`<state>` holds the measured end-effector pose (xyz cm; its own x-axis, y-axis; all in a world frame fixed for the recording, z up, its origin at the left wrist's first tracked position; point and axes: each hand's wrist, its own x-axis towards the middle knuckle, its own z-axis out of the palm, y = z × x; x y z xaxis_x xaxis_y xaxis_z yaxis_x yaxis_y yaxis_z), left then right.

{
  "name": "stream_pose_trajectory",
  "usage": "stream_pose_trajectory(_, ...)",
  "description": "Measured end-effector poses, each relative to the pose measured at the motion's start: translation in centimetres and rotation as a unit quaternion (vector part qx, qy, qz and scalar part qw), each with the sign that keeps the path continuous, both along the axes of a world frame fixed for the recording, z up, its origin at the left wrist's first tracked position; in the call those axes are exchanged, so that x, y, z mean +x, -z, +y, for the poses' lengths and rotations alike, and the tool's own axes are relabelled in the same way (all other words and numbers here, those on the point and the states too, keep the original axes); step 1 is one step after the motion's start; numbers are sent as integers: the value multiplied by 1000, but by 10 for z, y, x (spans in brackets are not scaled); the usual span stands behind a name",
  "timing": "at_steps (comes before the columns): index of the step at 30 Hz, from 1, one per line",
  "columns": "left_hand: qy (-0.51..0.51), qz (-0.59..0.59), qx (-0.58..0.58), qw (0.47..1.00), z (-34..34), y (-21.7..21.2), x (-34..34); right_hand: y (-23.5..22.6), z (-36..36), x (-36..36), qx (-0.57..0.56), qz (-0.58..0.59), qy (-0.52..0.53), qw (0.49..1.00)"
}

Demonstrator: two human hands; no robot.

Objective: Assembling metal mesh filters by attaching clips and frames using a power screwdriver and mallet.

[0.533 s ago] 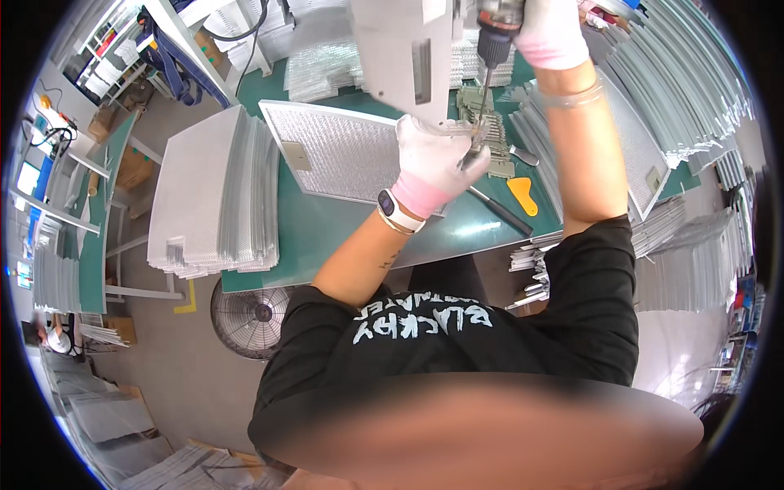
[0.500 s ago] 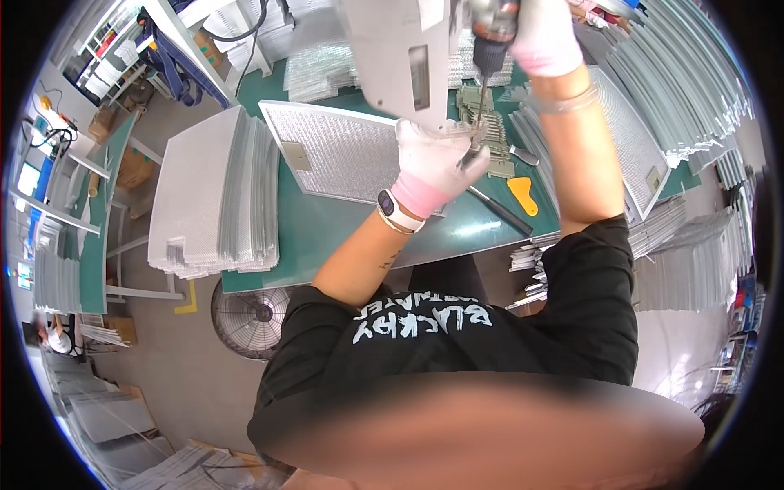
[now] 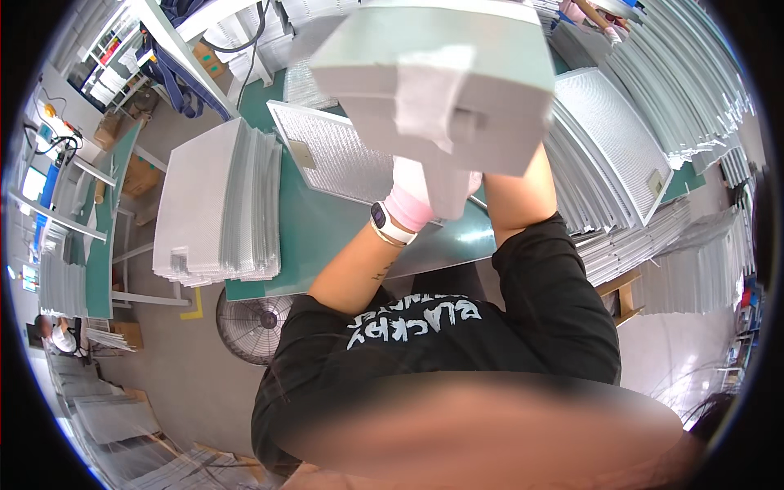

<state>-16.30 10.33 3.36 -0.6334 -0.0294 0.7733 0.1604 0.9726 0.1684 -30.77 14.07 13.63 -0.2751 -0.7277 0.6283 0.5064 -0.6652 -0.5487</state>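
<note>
A pale grey box-shaped housing (image 3: pixel 490 106) with a white strip of tape on it covers the middle of the view. My left hand (image 3: pixel 411 189), in a white glove with a pink cuff, reaches beneath it beside a framed mesh panel (image 3: pixel 343 155). Its fingers are mostly hidden. The panel lies slanted on the green table (image 3: pixel 314 229) and has a small tab near its left corner. Behind the housing my right hand is hidden, with only the forearm (image 3: pixel 523 196) showing. What either hand holds cannot be seen.
Stacked mesh panels (image 3: pixel 216 200) stand on the table's left, more panels (image 3: pixel 608 147) on the right. A tall stack (image 3: pixel 686 90) rises at the far right. A floor fan (image 3: pixel 257 322) sits below the table's left edge. A person (image 3: pixel 61 335) sits far left.
The housing now blocks more of the view. My right forearm has come in leftward and nearer; the power screwdriver it held, the yellow scraper and the metal parts are now hidden.
</note>
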Motion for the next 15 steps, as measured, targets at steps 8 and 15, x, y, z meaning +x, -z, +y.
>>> stream_pose_trajectory(8, -40, 106, -120, 986, 0, -6, 0, 2, 4, 0, -3, -20, 63, 998)
stream_pose_trajectory(15, 0, 124, -27, 992, -11, 19, -13, -8, 11, 18, -10, -28, 119, 992)
